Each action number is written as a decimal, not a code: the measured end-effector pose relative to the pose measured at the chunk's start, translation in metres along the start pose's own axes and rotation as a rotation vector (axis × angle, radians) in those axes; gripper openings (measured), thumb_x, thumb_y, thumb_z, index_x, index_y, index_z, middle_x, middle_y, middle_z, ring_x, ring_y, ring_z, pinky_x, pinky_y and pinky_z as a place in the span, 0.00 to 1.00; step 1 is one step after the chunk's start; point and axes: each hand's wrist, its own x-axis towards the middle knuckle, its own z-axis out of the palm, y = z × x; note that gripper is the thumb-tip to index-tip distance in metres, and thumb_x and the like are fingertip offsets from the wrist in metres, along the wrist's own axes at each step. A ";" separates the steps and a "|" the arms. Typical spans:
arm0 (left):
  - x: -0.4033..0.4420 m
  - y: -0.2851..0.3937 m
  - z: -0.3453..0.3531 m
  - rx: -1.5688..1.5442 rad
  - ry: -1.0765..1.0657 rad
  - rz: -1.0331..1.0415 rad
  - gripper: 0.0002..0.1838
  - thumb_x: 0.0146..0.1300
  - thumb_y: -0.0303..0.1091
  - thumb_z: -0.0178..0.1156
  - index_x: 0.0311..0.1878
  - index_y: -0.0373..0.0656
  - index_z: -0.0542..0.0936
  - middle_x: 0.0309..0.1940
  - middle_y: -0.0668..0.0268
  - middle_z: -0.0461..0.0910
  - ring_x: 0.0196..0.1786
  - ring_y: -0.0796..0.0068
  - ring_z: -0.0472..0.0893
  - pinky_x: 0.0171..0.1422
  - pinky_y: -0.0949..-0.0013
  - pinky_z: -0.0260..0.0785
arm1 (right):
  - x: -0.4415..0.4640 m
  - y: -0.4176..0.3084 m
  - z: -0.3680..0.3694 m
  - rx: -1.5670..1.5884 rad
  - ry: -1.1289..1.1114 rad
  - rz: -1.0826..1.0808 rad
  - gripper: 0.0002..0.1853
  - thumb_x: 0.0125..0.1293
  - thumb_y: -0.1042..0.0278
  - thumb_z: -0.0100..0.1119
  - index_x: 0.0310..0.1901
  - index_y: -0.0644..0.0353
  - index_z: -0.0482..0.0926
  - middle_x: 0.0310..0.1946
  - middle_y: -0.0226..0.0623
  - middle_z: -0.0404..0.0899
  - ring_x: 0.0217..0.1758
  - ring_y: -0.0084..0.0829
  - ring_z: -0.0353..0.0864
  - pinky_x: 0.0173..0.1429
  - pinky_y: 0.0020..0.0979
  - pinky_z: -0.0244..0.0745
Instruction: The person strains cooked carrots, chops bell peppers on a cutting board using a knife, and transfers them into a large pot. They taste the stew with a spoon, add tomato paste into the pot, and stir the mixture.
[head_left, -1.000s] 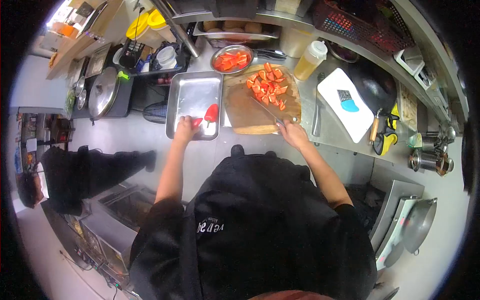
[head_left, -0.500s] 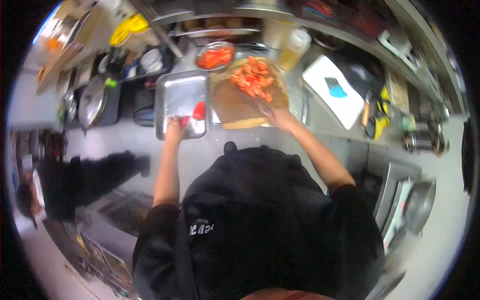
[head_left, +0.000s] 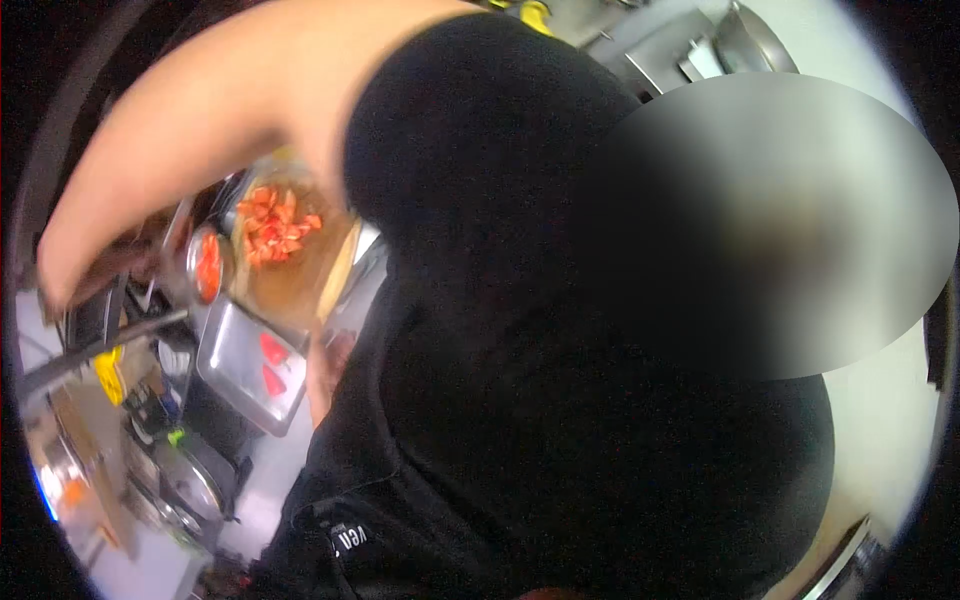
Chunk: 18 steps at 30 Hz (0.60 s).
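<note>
We see the work from the head cam, which is quite tilted now, w/ much blur. The right arm (head_left: 190,125) crosses the upper left part of our view, very close to the lens, and passes over the area of the cutting board (head_left: 288,288). Its right hand (head_left: 56,284) is at the dark border of the view, too blurred for us, so we can't tell if its fingers are apart, together or clamped on sth. The left hand (head_left: 322,370) is partly hidden by the black apron (head_left: 470,430), just beside the metal tray (head_left: 232,350); we can't tell whether it touches the rim, nor how its fingers stand. In the tray lie two red pepper pcs (head_left: 273,381), near each other, toward the side where the left hand is. The chopped red pepper (head_left: 278,225) lies in a loose heap on the board, incl. many small chunks, and the metal bowl (head_left: 191,268) next to the board has more red pcs inside. Beyond the tray we notice the yellow lid (head_left: 110,373), a bright green item (head_left: 177,437) and a round pan lid (head_left: 195,482), all approx. in one group
</note>
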 end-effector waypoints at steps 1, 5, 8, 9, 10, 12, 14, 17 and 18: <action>0.007 -0.014 0.004 -0.073 -0.067 -0.047 0.16 0.56 0.35 0.59 0.46 0.42 0.72 0.36 0.61 0.73 0.38 0.65 0.76 0.46 0.66 0.70 | -0.014 0.005 0.007 0.024 -0.004 0.023 0.25 0.46 0.41 0.68 0.34 0.56 0.85 0.31 0.42 0.83 0.34 0.41 0.81 0.41 0.42 0.77; 0.055 -0.044 0.007 -0.279 -0.133 -0.048 0.21 0.58 0.39 0.60 0.51 0.41 0.70 0.42 0.59 0.73 0.42 0.63 0.76 0.50 0.64 0.72 | -0.024 0.030 0.013 0.075 0.035 0.030 0.25 0.48 0.41 0.67 0.33 0.58 0.84 0.29 0.42 0.83 0.32 0.40 0.81 0.39 0.41 0.76; 0.086 -0.037 0.003 -0.353 -0.098 0.001 0.24 0.59 0.43 0.60 0.55 0.40 0.68 0.46 0.58 0.74 0.46 0.62 0.77 0.53 0.62 0.72 | -0.026 0.050 0.020 0.098 0.028 0.045 0.25 0.49 0.41 0.67 0.33 0.59 0.84 0.28 0.43 0.82 0.31 0.40 0.80 0.37 0.41 0.76; 0.094 -0.035 0.001 -0.377 -0.088 0.021 0.25 0.60 0.44 0.61 0.56 0.40 0.67 0.48 0.57 0.74 0.47 0.61 0.77 0.54 0.61 0.73 | -0.029 0.056 0.024 0.100 0.010 0.064 0.25 0.49 0.41 0.66 0.33 0.59 0.83 0.27 0.43 0.82 0.31 0.40 0.80 0.37 0.41 0.76; 0.097 -0.035 -0.004 -0.417 -0.069 0.053 0.27 0.60 0.45 0.61 0.57 0.40 0.67 0.49 0.57 0.74 0.48 0.61 0.77 0.55 0.61 0.73 | -0.028 0.055 0.021 0.104 -0.003 0.071 0.25 0.49 0.42 0.66 0.33 0.60 0.83 0.27 0.43 0.82 0.30 0.39 0.80 0.36 0.41 0.76; 0.094 -0.044 -0.018 -0.521 0.022 0.132 0.29 0.61 0.47 0.61 0.59 0.40 0.66 0.52 0.56 0.74 0.51 0.60 0.77 0.57 0.59 0.74 | 0.001 0.042 0.012 0.126 -0.004 0.062 0.25 0.50 0.42 0.66 0.33 0.61 0.83 0.26 0.43 0.81 0.29 0.39 0.80 0.35 0.41 0.75; 0.085 -0.053 -0.009 -0.558 0.021 0.174 0.32 0.62 0.49 0.61 0.62 0.39 0.65 0.55 0.55 0.74 0.53 0.59 0.78 0.59 0.58 0.74 | -0.006 0.035 0.026 0.222 0.020 0.105 0.25 0.51 0.42 0.65 0.33 0.61 0.83 0.25 0.43 0.81 0.28 0.39 0.80 0.34 0.41 0.75; 0.049 -0.056 0.027 -0.557 -0.108 0.239 0.28 0.65 0.41 0.59 0.64 0.40 0.63 0.59 0.56 0.70 0.59 0.58 0.74 0.64 0.54 0.71 | -0.112 -0.022 0.069 0.424 0.178 0.211 0.22 0.56 0.43 0.62 0.33 0.58 0.82 0.25 0.44 0.80 0.32 0.44 0.81 0.38 0.42 0.75; 0.035 -0.055 0.037 -0.573 -0.157 0.218 0.27 0.66 0.37 0.58 0.64 0.40 0.63 0.60 0.57 0.69 0.61 0.58 0.73 0.65 0.53 0.70 | -0.126 -0.033 0.109 0.484 0.160 0.239 0.21 0.57 0.41 0.61 0.36 0.53 0.83 0.26 0.45 0.80 0.32 0.45 0.81 0.39 0.43 0.75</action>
